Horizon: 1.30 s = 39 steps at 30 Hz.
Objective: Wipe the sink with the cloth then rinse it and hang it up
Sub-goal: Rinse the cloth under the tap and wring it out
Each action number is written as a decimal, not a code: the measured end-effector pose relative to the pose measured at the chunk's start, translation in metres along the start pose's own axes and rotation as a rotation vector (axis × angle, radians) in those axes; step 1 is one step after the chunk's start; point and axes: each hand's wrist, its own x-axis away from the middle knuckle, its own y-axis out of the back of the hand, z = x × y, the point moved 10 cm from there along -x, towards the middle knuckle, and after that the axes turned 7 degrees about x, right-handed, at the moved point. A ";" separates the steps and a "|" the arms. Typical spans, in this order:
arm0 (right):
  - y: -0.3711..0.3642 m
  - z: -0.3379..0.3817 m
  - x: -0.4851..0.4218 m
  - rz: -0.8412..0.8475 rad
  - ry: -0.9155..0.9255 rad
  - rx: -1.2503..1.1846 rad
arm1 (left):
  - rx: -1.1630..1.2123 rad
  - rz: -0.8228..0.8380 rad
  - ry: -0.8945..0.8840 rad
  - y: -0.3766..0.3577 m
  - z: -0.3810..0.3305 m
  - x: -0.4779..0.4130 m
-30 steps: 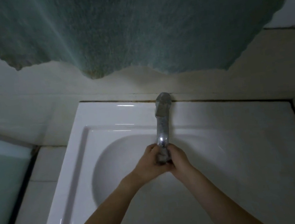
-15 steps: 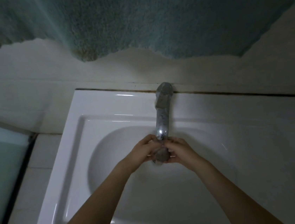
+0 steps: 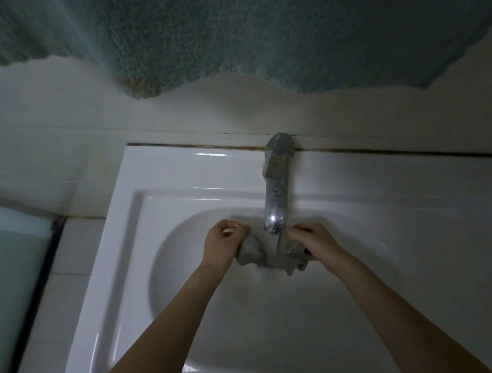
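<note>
A small grey wet cloth (image 3: 261, 253) is stretched between my two hands over the bowl of the white sink (image 3: 128, 242). My left hand (image 3: 222, 245) grips its left end and my right hand (image 3: 314, 244) grips its right end. The metal tap (image 3: 275, 189) reaches out from the back rim, and a thin stream of water falls from its spout onto the cloth. Parts of the cloth are hidden inside my fists.
A large teal towel (image 3: 251, 26) hangs on the wall above the sink, its lower edge close over the tap. A pale tiled ledge (image 3: 51, 288) runs left of the sink, with a greenish glass panel (image 3: 0, 275) beyond it.
My hands have drawn apart, spreading the bunched cloth wider under the spout. The view has shifted a little, so the sink sits further right in the frame.
</note>
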 end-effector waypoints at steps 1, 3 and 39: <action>-0.004 -0.005 0.000 0.012 -0.036 -0.038 | 0.050 -0.051 0.041 0.009 0.004 -0.001; -0.019 -0.014 0.000 0.044 -0.112 -0.104 | 0.222 -0.083 0.167 0.018 0.016 -0.001; -0.063 -0.003 0.033 -0.453 0.195 -0.084 | 0.545 0.022 0.293 -0.056 0.052 0.020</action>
